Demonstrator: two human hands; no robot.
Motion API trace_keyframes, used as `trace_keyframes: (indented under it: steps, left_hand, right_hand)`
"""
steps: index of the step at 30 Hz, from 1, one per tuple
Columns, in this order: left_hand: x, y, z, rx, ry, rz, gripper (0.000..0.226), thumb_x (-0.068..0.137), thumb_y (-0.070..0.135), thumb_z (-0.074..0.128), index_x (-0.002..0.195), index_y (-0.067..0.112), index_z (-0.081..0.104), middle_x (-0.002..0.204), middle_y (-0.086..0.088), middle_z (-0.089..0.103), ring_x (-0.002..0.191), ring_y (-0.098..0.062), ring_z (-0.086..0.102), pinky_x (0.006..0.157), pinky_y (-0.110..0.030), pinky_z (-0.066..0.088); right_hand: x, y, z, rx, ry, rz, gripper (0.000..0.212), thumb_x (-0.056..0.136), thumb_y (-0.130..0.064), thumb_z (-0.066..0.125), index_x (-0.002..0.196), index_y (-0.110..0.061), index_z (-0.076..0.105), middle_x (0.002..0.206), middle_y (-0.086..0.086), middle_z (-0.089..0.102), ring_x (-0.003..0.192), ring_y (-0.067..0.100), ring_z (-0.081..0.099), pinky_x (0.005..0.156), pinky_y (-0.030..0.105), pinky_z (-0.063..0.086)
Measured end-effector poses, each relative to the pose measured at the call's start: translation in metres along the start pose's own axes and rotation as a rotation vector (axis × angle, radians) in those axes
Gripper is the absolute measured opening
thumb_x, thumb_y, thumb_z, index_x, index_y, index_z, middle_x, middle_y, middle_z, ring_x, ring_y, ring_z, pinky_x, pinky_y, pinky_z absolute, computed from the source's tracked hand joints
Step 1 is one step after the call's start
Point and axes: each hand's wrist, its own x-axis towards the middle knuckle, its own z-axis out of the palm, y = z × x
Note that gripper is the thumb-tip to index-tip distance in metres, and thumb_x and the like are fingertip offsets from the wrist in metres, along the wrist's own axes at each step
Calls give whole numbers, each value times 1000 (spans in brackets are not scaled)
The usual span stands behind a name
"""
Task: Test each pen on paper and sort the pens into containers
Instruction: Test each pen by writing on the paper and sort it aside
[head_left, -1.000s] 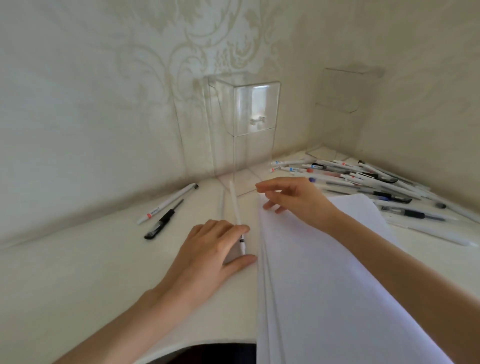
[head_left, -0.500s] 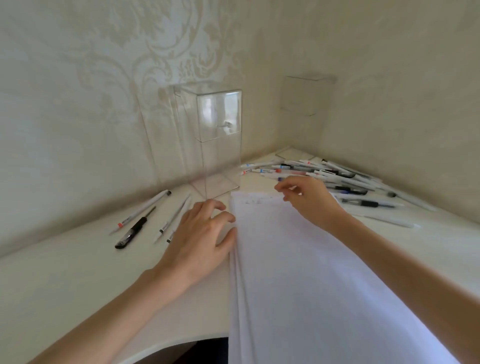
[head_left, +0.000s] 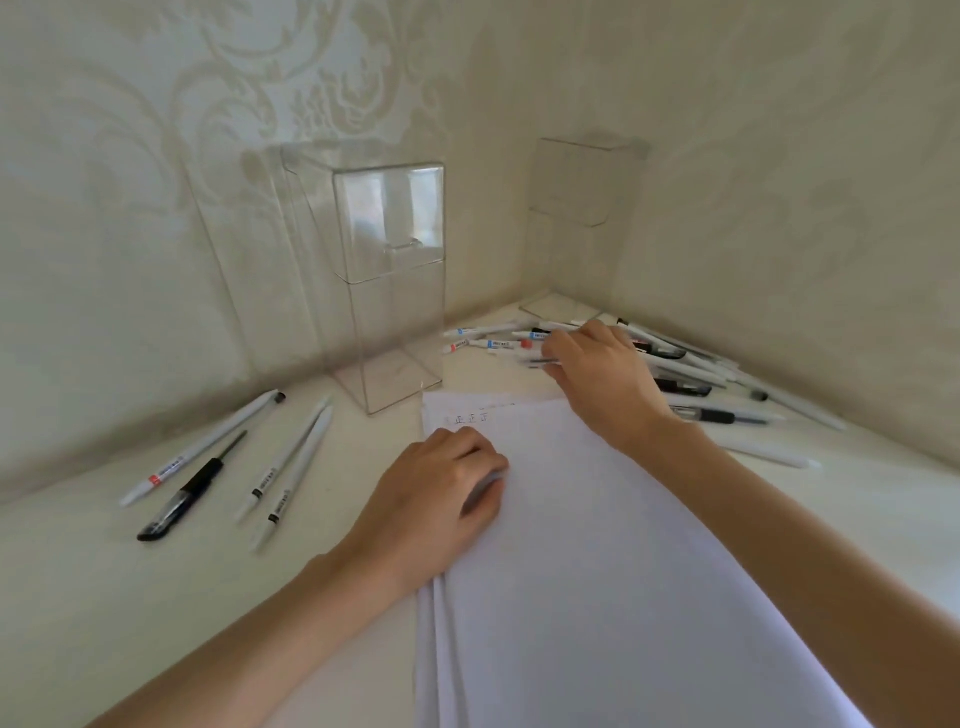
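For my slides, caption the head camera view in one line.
Left hand rests on the paper while the right hand reaches into the pile of pens.

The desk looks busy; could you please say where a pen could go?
Bare desk: the front-left patch between the four loose pens and the left hand; also a strip right of the paper. The back-corner pen pile is crowded.

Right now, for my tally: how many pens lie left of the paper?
4. A red-labelled white pen lies farthest left, a black pen beside it, and two white pens nearer the paper. None seem hidden there.
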Motion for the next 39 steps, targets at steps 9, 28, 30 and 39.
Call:
trace_keyframes:
  steps: [9,28,30,39]
  left_hand:
    - [2,-2,-3,-49,143,-179,18,87,31,48,81,23,63,83,12,59,77,-11,53,64,-27,44]
    - [4,1,-6,-150,148,-138,45,84,56,46,104,17,58,91,9,58,86,-6,50,71,-20,38]
    - [4,2,-5,-135,131,-68,31,90,50,43,89,21,53,77,12,49,75,-6,43,63,-20,35]
    - [2,5,-2,-195,47,-14,26,97,31,32,102,14,50,83,13,49,74,-10,47,63,-27,36]
  right_hand:
    - [-21,-34,6,165,158,-154,18,87,-21,53,86,-12,68,69,3,61,61,27,58,59,33,40]
    - [-17,-49,-31,1570,-410,651,29,86,-22,58,62,-9,50,51,8,47,44,17,41,46,23,29]
    - [-18,-50,-29,1601,-483,566,27,81,-19,67,61,-12,50,50,7,47,46,16,40,46,21,30]
    - [-17,-48,-25,1667,-459,615,33,79,-19,64,53,-19,44,61,12,36,43,10,33,48,27,18]
